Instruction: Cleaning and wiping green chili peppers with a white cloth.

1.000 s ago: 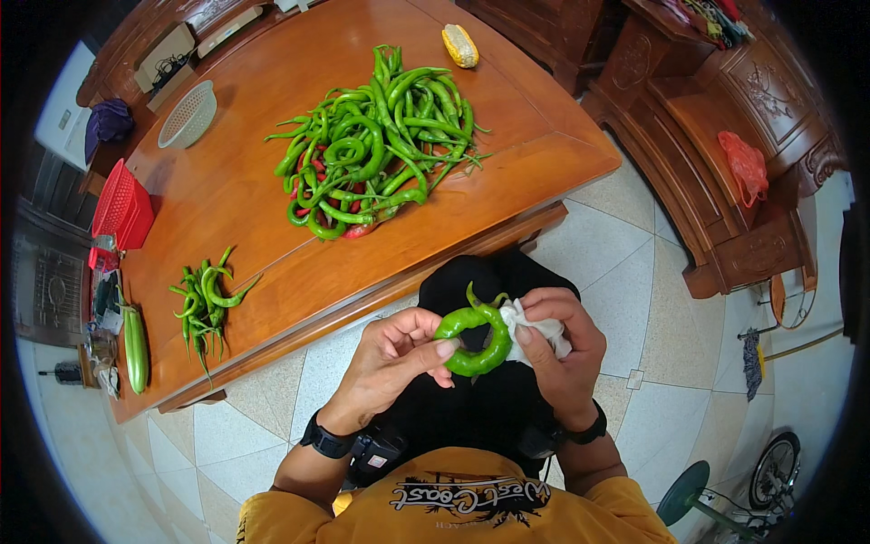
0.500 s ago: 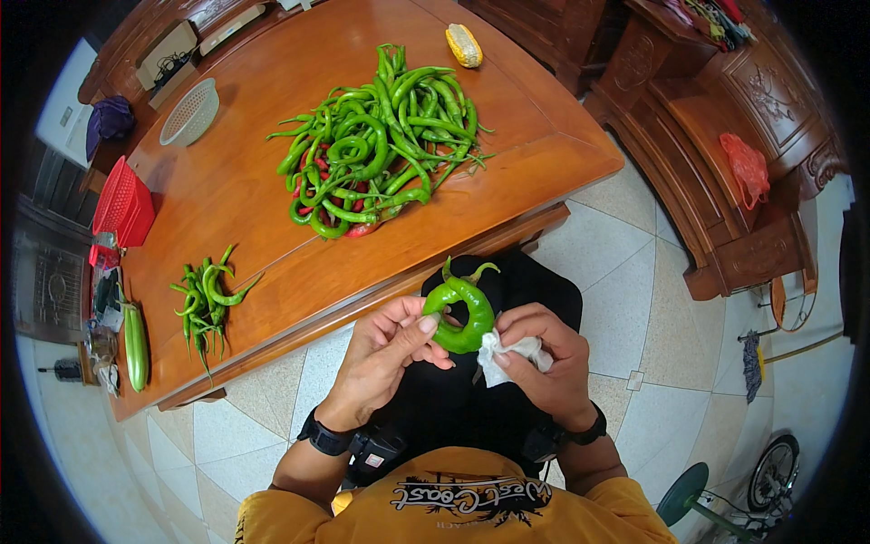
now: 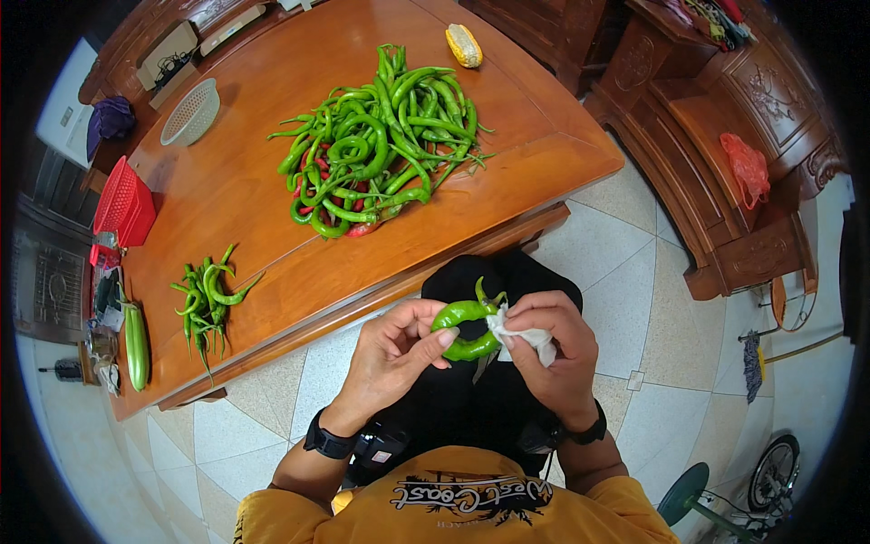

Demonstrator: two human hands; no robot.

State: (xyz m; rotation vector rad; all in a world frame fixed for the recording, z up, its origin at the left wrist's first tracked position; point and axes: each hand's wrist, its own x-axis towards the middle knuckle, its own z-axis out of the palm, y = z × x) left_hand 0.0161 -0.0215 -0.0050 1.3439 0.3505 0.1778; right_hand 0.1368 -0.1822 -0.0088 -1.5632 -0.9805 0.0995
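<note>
A curled green chili pepper (image 3: pixel 460 315) is pinched at its left side by my left hand (image 3: pixel 396 352), above my lap. My right hand (image 3: pixel 555 349) grips a crumpled white cloth or tissue (image 3: pixel 535 341), which touches the pepper's right side and hides part of it. The pepper's stem end points up and away from me. On the wooden table (image 3: pixel 272 272) ahead lies a large pile of green chili peppers (image 3: pixel 390 136), with some red ones (image 3: pixel 360 229) among them. A smaller bunch of green peppers (image 3: pixel 207 299) rests near the table's left front edge.
A corn cob (image 3: pixel 464 45) lies at the table's far edge. To the left are a pale basket (image 3: pixel 190 113), a red basket (image 3: pixel 124 204) and a long green gourd-like vegetable (image 3: pixel 136 346). A carved wooden bench (image 3: pixel 707 118) with a red plastic bag (image 3: pixel 744 170) stands at right.
The pepper has turned, so its gap now faces right. The white cloth has moved up along the pepper's right side with my right hand. My left hand still pinches it.
</note>
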